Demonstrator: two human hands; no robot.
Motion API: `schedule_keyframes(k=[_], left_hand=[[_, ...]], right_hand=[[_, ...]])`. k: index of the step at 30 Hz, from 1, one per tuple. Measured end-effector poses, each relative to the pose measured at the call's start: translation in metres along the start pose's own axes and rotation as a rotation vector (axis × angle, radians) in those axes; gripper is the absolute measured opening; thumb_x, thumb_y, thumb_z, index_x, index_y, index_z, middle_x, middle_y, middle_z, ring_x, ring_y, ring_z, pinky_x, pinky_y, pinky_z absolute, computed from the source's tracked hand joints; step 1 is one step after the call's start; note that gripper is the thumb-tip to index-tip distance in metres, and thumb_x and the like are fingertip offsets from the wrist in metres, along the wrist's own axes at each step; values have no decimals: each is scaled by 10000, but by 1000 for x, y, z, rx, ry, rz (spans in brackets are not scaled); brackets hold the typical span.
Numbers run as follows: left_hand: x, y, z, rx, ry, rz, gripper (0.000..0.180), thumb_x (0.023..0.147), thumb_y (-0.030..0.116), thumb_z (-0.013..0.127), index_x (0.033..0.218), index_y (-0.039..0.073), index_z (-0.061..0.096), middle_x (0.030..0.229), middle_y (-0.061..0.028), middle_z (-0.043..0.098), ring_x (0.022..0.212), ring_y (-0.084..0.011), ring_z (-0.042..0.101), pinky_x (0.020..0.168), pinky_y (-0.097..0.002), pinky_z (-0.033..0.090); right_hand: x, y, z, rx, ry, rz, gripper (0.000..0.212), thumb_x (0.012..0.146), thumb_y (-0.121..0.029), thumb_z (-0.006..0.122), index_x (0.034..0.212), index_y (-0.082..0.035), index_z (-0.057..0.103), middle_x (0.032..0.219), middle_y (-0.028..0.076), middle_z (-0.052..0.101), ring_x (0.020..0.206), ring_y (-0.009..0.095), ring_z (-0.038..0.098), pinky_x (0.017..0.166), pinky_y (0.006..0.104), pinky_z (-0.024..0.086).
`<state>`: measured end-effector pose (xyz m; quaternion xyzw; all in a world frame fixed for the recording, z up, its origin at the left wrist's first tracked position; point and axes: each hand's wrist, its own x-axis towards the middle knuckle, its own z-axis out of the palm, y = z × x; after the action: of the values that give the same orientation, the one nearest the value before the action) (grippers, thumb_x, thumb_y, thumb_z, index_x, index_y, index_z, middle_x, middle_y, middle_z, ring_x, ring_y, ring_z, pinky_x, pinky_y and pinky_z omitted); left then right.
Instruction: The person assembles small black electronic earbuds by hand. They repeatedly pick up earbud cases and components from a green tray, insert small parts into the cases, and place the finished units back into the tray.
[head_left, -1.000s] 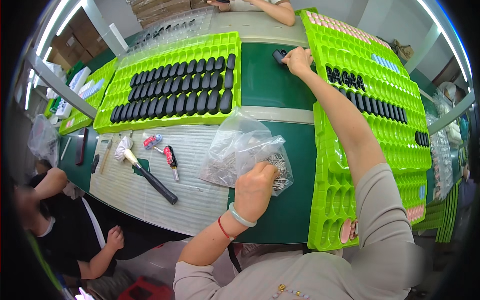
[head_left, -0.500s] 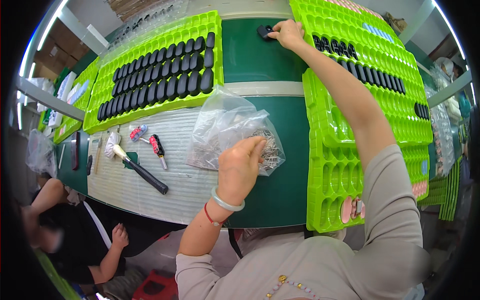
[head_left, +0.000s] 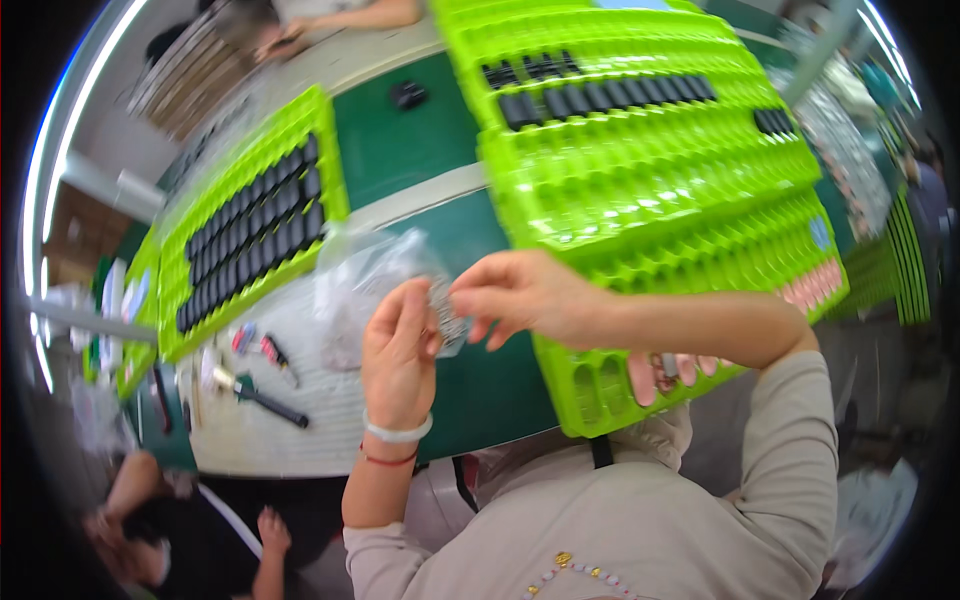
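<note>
Nearest me, the left hand [head_left: 400,340] is raised at the near edge of the crinkled, clear plastic bag [head_left: 365,270], thumb and fingers drawn together in a pinch. Just right of it, the right hand [head_left: 530,295] has its fingers half curled and the thumb close to the forefinger. Blur spoils my view of both fingertips, so I cannot tell whether either grips anything. Between them show small, thin silver metal pieces [head_left: 447,312] at the bag's right side.

Right of the bag stands a bright green moulded plastic tray [head_left: 600,210]; beyond it to the left, another lime-green tray [head_left: 335,170] bears rows of black oblong pieces [head_left: 255,215].

Farthest, past the bag, a small black piece [head_left: 408,95] lies alone on the green tabletop. A half-second ago the right hand was at it; now I judge the work has shifted to the metal pieces, with both hands together.
</note>
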<state>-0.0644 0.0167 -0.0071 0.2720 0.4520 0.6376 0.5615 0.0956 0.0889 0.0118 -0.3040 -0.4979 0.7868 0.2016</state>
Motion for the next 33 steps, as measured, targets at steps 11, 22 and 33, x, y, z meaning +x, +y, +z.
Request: schedule_keyframes(k=[11,22,33], left_hand=[[-15,-41,137,53,-261,47,153,934,170,475,917,36,547,754,0,541,646,-60,497,578,-186,407],[33,-112,314,701,-854,98,245,869,198,585,1004,-5,604,838,-56,623,721,-116,578,631,-248,472],[223,-188,499,1754,-515,644,298,722,223,692,870,-29,636,837,-174,650,801,-277,644,686,-351,508]], right_hand=[[-117,6,-48,510,239,-208,188,867,-178,577,921,1,577,808,41,588,671,96,555,597,212,453],[-256,69,-154,375,782,-504,201,872,-165,545,932,27,562,786,46,580,626,81,520,544,206,418],[-301,124,-169,679,1109,-761,100,870,-100,538,881,0,543,717,46,561,581,106,525,541,216,420]])
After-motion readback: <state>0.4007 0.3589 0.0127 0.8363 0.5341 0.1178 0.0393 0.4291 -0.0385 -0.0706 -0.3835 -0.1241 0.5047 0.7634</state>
